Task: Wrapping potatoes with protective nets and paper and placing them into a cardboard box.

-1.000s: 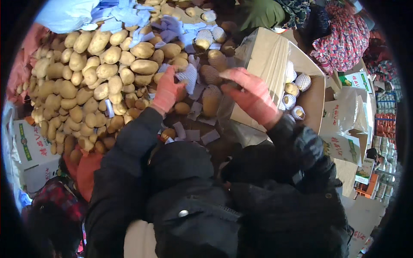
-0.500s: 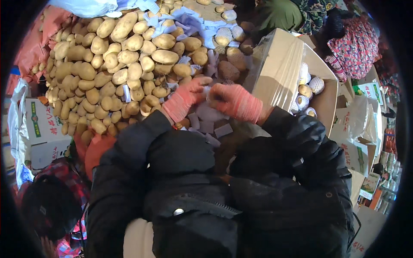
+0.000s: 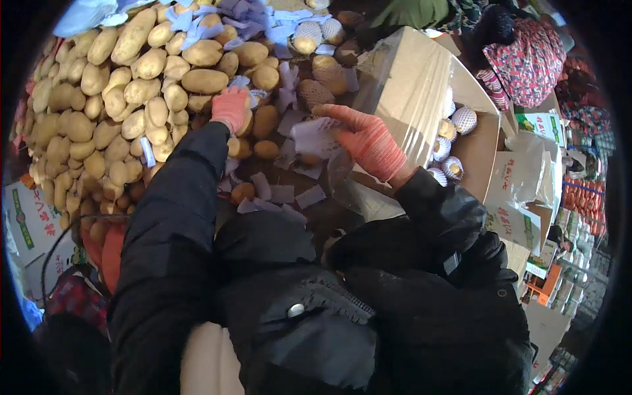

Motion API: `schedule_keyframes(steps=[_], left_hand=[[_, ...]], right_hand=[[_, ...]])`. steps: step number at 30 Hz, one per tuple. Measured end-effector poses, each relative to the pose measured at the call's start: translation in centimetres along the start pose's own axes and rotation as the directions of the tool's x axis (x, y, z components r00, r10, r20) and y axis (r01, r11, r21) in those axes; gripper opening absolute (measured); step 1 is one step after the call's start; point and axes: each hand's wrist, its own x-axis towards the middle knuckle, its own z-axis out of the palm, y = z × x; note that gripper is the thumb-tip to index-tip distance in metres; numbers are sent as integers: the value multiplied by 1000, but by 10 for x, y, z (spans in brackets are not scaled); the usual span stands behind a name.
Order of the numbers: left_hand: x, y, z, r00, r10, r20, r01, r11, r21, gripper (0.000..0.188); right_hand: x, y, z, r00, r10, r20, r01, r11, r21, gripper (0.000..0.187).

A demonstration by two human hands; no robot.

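Note:
My left hand (image 3: 230,108), in a reddish knit glove, reaches onto the right side of a large potato pile (image 3: 141,92). Its fingers curl down on a potato (image 3: 247,124), which they partly cover. My right hand (image 3: 372,139), gloved alike, pinches a white foam net sleeve (image 3: 315,137) that hangs limp to its left. Below that sleeve, loose pale foam sleeves (image 3: 283,193) lie scattered, with a loose potato (image 3: 242,192) among them. Beyond the hands, a potato in a foam net (image 3: 313,94) rests near the pile's edge.
An open cardboard box (image 3: 484,158) stands at the right, holding several net-wrapped potatoes (image 3: 465,120); clear plastic film covers its near side. Bluish foam sleeves (image 3: 247,18) lie at the back. Another person in a patterned red top (image 3: 526,62) is at the far right; printed cartons (image 3: 520,174) stand beyond the box.
My hands, close together before, have parted: the left has moved away onto the potato pile, while the right holds the foam sleeve. The whole view has shifted slightly.

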Motion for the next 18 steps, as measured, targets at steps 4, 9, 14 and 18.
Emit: schedule_keyframes(steps=[4, 9, 14, 18], left_hand=[[-18, 16, -44, 812, -212, 544, 488, -265, -832, 43], [-90, 113, -173, 956, 249, 153, 287, -704, -650, 45], [-116, 133, -202, 788, 598, -147, 448, -721, -529, 45], [-157, 209, -235, 716, 430, -550, -632, 65, -772, 50]], right_hand=[[3, 25, -15, 857, -471, -208, 403, 866, -296, 38], [-17, -25, -25, 757, -638, -142, 394, 619, -680, 57], [-72, -61, -46, 796, -405, -449, 445, 895, -18, 67], [-134, -68, -50, 946, -288, -151, 252, 356, 900, 62]])
